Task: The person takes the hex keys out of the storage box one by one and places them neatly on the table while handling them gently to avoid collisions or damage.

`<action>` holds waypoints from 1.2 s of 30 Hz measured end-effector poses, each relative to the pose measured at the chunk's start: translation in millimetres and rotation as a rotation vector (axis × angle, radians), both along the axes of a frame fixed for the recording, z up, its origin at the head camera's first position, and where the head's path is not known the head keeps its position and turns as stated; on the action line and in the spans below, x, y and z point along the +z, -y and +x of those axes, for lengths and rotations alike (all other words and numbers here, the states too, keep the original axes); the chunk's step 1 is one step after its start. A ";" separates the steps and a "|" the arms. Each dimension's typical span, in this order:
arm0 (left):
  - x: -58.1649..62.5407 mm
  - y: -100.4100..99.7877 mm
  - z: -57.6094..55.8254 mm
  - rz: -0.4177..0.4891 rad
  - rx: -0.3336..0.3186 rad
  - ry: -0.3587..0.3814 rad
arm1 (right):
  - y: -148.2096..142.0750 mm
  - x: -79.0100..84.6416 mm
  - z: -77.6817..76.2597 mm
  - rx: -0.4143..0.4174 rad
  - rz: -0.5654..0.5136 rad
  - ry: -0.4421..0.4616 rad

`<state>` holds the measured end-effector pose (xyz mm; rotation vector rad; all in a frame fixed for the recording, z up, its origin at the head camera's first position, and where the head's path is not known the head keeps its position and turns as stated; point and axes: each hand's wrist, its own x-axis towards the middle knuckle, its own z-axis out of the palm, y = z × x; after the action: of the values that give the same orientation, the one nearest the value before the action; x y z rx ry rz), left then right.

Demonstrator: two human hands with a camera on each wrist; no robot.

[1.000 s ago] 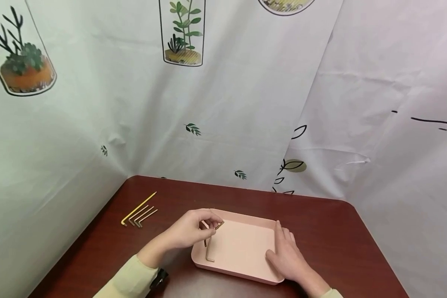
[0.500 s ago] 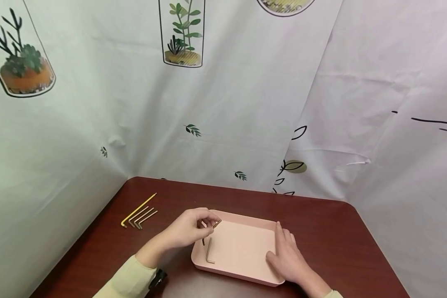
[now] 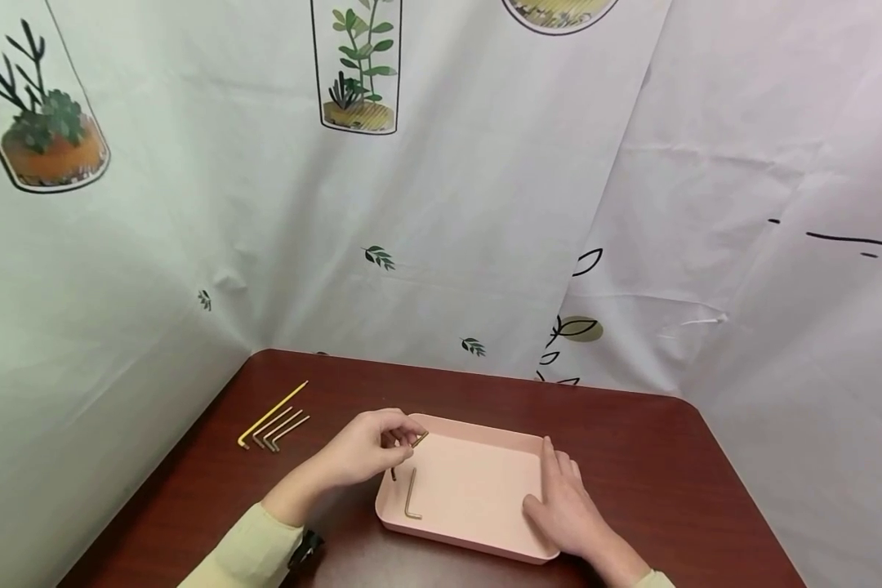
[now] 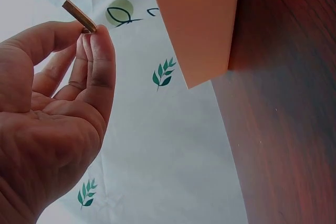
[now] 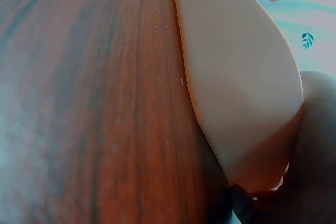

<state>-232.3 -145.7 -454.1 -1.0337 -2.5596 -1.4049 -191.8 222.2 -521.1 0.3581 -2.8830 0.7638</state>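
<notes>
My left hand (image 3: 373, 447) pinches a bronze hex key between thumb and fingertips, over the left end of a shallow pink tray (image 3: 478, 482). One end of this hex key (image 4: 79, 15) sticks out past the fingertips in the left wrist view; the hand hides much of the rest. Below the hand, a second hex key (image 3: 409, 500) lies in the tray near its left wall, short leg toward the front. At the tray's right end, my right hand (image 3: 569, 506) holds the wall, its thumb inside and its fingers stretched along the side.
On the table's left part lie a long yellow hex key (image 3: 272, 415) and several shorter bronze hex keys (image 3: 282, 429), roughly parallel. The dark red wooden table (image 3: 654, 457) ends at a white patterned cloth (image 3: 441, 245) hanging behind and at both sides.
My left hand has shifted slightly left with its hex key, away from the one lying in the tray. The right hand keeps its place on the tray.
</notes>
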 end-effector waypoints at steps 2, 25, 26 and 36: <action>0.6 2.0 -0.1 0.010 0.003 0.002 | 0.5 0.8 -0.5 0.001 -0.001 0.003; -8.8 34.5 -8.0 -0.030 0.108 0.004 | 2.0 3.3 0.7 -0.011 -0.006 0.034; -9.4 36.0 -8.4 -0.031 0.111 0.005 | 2.2 3.4 0.7 -0.011 -0.007 0.034; -13.5 43.5 -12.7 -0.057 0.130 -0.012 | 1.2 0.9 0.9 -0.014 -0.012 0.029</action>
<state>-245.0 -189.2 -467.6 -0.8617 -2.6193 -1.2979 -190.9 221.0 -520.2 0.3279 -2.9029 0.7903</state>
